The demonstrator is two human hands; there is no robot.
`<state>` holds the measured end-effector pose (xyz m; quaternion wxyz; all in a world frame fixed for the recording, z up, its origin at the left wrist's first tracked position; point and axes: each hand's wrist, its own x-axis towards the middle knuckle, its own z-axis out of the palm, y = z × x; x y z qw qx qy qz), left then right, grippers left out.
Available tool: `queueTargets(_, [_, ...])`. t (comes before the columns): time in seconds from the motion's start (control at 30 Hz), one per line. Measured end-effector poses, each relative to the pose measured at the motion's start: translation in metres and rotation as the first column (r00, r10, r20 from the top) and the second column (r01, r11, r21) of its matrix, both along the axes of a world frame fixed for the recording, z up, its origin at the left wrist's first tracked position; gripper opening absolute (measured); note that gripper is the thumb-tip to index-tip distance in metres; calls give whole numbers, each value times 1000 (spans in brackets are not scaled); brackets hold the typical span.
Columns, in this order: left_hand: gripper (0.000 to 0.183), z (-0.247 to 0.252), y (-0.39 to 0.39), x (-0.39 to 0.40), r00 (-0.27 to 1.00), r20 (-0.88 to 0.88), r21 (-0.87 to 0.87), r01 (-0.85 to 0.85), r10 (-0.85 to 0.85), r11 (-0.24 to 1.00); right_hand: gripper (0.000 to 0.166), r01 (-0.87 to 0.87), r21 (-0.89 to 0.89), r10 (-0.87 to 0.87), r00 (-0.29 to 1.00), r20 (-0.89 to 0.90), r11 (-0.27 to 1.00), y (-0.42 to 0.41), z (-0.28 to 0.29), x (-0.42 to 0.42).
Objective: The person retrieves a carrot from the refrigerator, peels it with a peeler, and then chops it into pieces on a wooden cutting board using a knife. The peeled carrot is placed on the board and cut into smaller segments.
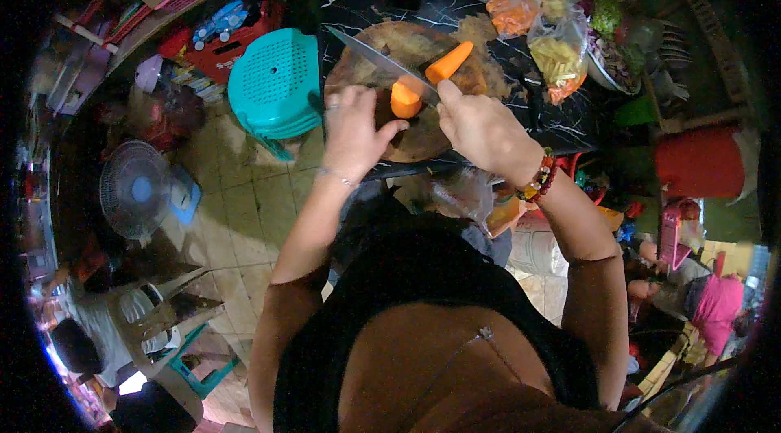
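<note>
My right hand [488, 131] grips a large kitchen knife [375, 59], its handle covered by my fingers. The long blade points up and left across a round wooden chopping board [366, 54]. Against the blade's edge side, on the board, is a short cut piece of peeled carrot [406, 104], and part of it looks blurred. A longer tapering carrot piece [450, 62] lies on the blade's other side. My left hand [354, 131] is at the board's left side, thumb apart from the blurred fingers and its tip close below the short piece. I see nothing in its grasp.
The board sits on a black marble-patterned table [439, 19]. Bags of cut vegetables [556, 54] and a bowl of vegetables [616, 82] stand right, near a dark-handled utensil [534, 104]. Stacked teal stools [274, 85] adjoin the left edge. A fan [137, 189] stands farther left; people are nearby.
</note>
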<state>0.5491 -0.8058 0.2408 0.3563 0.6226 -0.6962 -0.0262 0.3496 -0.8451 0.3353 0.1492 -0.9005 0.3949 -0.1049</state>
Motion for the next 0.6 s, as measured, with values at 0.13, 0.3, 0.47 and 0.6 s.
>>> queueTargets(0.13, [22, 97, -15, 26, 983, -178, -372, -105, 40, 922, 16, 15, -40, -16, 1000, -11, 999, 0, -3, -3])
queueTargets(0.3, [57, 134, -80, 16, 869, -111, -485, 377, -482, 790, 15, -19, -95, 22, 999, 30, 995, -2, -5, -8])
queueTargets(0.47, [77, 69, -103, 1, 890, -18, 10, 456, -456, 890, 14, -73, -109, 76, 997, 23, 991, -5, -6, -2])
queueTargets(0.6, [92, 72, -99, 0, 849, -191, -10, 500, -492, 866, 12, -51, -117, 48, 999, -25, 992, -1, -2, -3])
